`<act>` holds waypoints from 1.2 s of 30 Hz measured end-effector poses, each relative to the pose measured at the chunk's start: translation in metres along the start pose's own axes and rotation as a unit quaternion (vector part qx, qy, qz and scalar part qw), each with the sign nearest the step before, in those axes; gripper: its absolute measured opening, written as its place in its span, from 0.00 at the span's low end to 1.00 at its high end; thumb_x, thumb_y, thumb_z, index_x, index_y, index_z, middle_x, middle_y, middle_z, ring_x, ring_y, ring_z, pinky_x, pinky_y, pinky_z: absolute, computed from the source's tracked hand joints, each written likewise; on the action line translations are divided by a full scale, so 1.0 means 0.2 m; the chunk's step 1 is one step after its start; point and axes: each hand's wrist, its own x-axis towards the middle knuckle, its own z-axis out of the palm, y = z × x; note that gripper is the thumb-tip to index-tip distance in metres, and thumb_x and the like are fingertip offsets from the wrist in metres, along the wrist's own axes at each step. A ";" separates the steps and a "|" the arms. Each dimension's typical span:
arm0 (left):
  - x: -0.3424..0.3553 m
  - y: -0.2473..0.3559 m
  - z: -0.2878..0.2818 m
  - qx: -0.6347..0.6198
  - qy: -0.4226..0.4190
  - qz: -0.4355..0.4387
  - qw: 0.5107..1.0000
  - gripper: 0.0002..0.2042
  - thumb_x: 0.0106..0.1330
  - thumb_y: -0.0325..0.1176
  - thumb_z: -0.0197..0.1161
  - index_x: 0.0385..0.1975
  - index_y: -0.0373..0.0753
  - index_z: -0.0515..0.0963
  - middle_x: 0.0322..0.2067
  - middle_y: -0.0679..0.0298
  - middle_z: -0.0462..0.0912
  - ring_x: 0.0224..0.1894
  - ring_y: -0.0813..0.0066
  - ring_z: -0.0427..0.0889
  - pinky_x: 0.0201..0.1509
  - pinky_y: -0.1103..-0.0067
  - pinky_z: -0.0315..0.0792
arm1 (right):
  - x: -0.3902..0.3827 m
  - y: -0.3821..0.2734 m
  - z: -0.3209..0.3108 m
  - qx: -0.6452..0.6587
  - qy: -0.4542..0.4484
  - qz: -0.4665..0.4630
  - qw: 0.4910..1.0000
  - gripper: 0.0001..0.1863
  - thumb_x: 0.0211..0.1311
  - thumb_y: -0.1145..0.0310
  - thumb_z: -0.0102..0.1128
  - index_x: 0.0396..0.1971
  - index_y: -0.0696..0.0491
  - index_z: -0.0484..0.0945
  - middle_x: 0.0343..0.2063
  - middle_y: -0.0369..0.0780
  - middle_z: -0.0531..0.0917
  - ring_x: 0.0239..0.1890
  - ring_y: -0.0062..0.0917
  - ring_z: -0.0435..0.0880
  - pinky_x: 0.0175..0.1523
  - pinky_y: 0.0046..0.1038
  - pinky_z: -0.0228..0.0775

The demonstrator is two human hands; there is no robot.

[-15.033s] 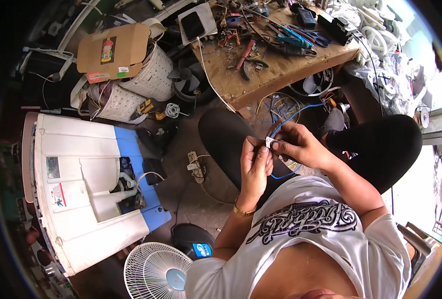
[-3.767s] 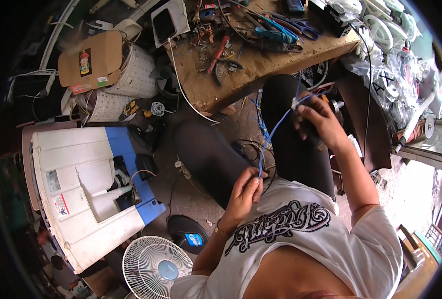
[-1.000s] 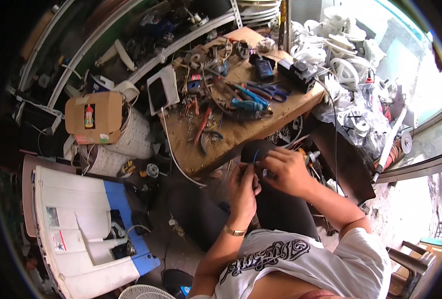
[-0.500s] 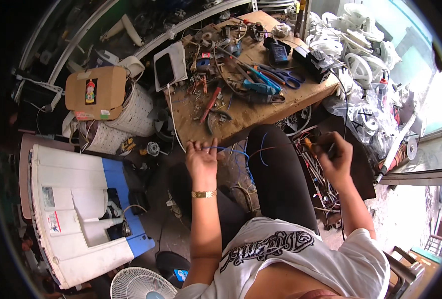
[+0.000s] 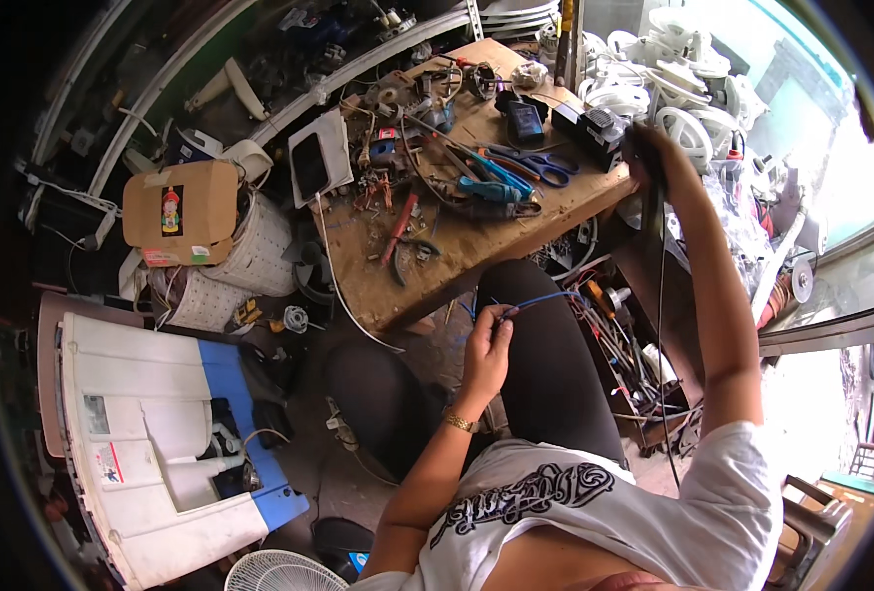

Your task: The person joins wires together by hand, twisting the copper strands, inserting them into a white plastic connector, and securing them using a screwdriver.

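Over my right thigh, my left hand [image 5: 489, 357] pinches a thin blue wire [image 5: 547, 298] between thumb and fingers. The wire bows to the right, toward the bin of cables. My right hand [image 5: 654, 156] is raised at the right corner of the workbench [image 5: 378, 295], beside a black boxy device [image 5: 592, 135]. It is dark and smeared, and its fingers are hidden, so I cannot tell what it grips. A black cable [image 5: 662, 335] hangs straight down below that hand.
Pliers [image 5: 501, 189], blue-handled scissors [image 5: 552, 169], a red-handled tool [image 5: 398, 231] and scraps crowd the bench. A bin of cables and tools [image 5: 629, 364] stands right of my leg. White fan parts [image 5: 698, 89] pile up at the far right; a white-and-blue casing [image 5: 151, 345] lies left.
My right hand has gone from above the cable bin up and away to the bench corner. My left hand has moved right and nearer, off the bench edge, with the blue wire.
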 end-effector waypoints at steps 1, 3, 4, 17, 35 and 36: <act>-0.01 -0.03 -0.02 -0.037 0.010 -0.026 0.999 0.08 0.74 0.30 0.51 0.45 0.36 0.76 0.33 0.67 0.80 0.33 0.78 0.77 0.37 0.82 0.70 | 0.16 -0.04 -0.02 0.036 0.013 0.009 0.999 0.14 0.67 0.56 0.55 0.33 0.52 0.76 0.22 0.35 0.80 0.16 0.16 0.72 0.18 0.17 0.61; -0.01 -0.02 -0.05 -0.155 -0.001 -0.108 0.982 0.08 0.74 0.31 0.51 0.44 0.37 0.76 0.31 0.72 0.75 0.29 0.85 0.72 0.33 0.87 0.67 | 0.42 -0.11 -0.09 0.005 0.053 0.011 0.999 0.14 0.67 0.57 0.53 0.32 0.52 0.76 0.22 0.36 0.81 0.15 0.17 0.72 0.18 0.19 0.63; -0.01 0.01 -0.05 -0.194 0.002 -0.112 0.975 0.08 0.74 0.31 0.52 0.44 0.37 0.76 0.30 0.72 0.74 0.28 0.86 0.71 0.33 0.88 0.66 | 0.53 -0.11 -0.14 -0.062 0.079 0.006 0.995 0.14 0.67 0.57 0.52 0.32 0.52 0.76 0.22 0.37 0.81 0.14 0.18 0.72 0.18 0.20 0.64; 0.07 0.18 -0.14 -0.389 0.059 -0.162 0.905 0.07 0.71 0.31 0.58 0.45 0.40 0.76 0.33 0.73 0.77 0.32 0.85 0.76 0.36 0.81 0.76 | 0.90 -0.01 -0.22 -0.342 0.074 0.079 0.934 0.17 0.59 0.55 0.57 0.32 0.54 0.82 0.22 0.36 0.82 0.20 0.23 0.76 0.28 0.27 0.69; 0.21 0.14 -0.24 -0.579 0.152 -0.215 0.772 0.05 0.73 0.35 0.55 0.37 0.43 0.76 0.27 0.67 0.77 0.33 0.75 0.79 0.55 0.63 0.77 | -0.49 0.23 0.94 -0.623 -0.290 -0.447 0.573 0.14 0.42 0.67 0.68 0.30 0.52 0.76 0.26 0.36 0.78 0.34 0.30 0.78 0.37 0.32 0.75; 0.22 0.10 -0.29 -0.600 0.186 -0.222 0.746 0.06 0.73 0.35 0.54 0.36 0.42 0.75 0.26 0.66 0.77 0.32 0.74 0.79 0.56 0.61 0.77 | -0.54 0.21 0.93 -0.620 -0.298 -0.444 0.574 0.14 0.41 0.67 0.68 0.30 0.52 0.76 0.26 0.36 0.78 0.35 0.30 0.78 0.37 0.32 0.75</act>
